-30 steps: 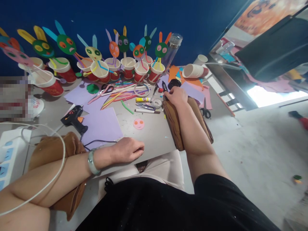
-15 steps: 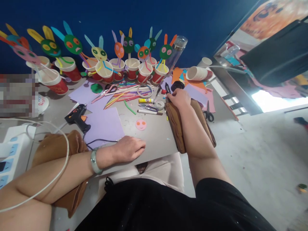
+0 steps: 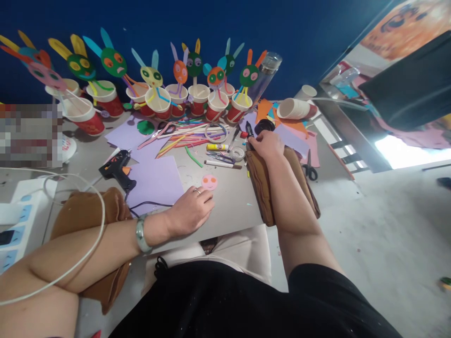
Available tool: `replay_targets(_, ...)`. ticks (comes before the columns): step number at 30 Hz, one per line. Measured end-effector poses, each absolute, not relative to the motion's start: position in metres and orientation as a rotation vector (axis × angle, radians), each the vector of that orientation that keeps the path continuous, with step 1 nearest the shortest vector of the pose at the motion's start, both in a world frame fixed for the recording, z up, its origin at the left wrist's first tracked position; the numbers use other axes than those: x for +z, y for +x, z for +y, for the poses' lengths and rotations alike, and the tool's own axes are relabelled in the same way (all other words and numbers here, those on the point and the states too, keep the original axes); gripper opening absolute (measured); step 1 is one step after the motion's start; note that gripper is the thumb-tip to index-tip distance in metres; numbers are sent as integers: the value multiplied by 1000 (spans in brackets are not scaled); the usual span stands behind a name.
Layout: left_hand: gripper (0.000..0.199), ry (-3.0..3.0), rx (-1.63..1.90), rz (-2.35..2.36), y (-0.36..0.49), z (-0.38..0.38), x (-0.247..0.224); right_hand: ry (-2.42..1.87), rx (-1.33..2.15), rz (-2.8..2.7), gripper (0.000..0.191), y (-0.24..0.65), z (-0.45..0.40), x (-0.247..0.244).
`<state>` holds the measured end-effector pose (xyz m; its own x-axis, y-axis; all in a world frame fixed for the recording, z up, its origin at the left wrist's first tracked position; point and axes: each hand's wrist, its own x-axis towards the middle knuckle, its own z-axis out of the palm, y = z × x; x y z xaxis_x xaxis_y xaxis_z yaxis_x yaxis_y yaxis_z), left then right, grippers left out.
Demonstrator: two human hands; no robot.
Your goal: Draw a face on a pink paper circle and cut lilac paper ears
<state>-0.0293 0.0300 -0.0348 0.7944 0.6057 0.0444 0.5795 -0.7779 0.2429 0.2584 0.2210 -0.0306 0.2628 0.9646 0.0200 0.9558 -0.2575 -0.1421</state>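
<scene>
My left hand (image 3: 192, 211) rests low over the table's front edge, its fingers curled together with nothing visible in them. Just beyond its knuckles lies a round pink paper face (image 3: 209, 182) with orange eyes and a drawn smile. My right hand (image 3: 268, 144) is closed at the far end of a brown cloth pad (image 3: 259, 185), its thumb and fingers at a black marker (image 3: 249, 128). A small red piece (image 3: 244, 134) is beside the marker. Behind that hand sits a round black object (image 3: 264, 126); the palm side is hidden.
Paper cups (image 3: 158, 103) holding paper rabbit puppets line the blue wall. A glue gun (image 3: 117, 170) lies left by purple paper (image 3: 155, 180). Coloured sticks (image 3: 190, 138), tape (image 3: 237, 153) and a brown-tipped pen (image 3: 222, 165) fill the middle. Scissors (image 3: 310, 170) lie right, a power strip (image 3: 21, 220) left.
My left hand has lifted and turned slightly, its knuckles now nearer the pink face and a ring showing. My right hand stays by the marker. The whole view has shifted a little.
</scene>
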Motion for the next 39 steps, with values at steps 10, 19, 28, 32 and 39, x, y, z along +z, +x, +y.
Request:
replay_targets(10,16,2895,273,943,-29,29,-39,-2367,124,-1817,43,261,223,-33)
replay_targets(19,7,2921,132,956,-28,27,-38,-2390,124,-1820,43,260,222,-31)
replay_targets(28,10,2913,135,974,-27,27,-39,-2370,90,-1861,40,261,222,-34)
replay_targets(32,10,2914,157,961,-28,27,-39,-2359,89,-1852,41,262,223,-35)
replay_targets(39,10,2898,180,955,-28,27,-40,-2340,107,-1850,40,264,224,-36)
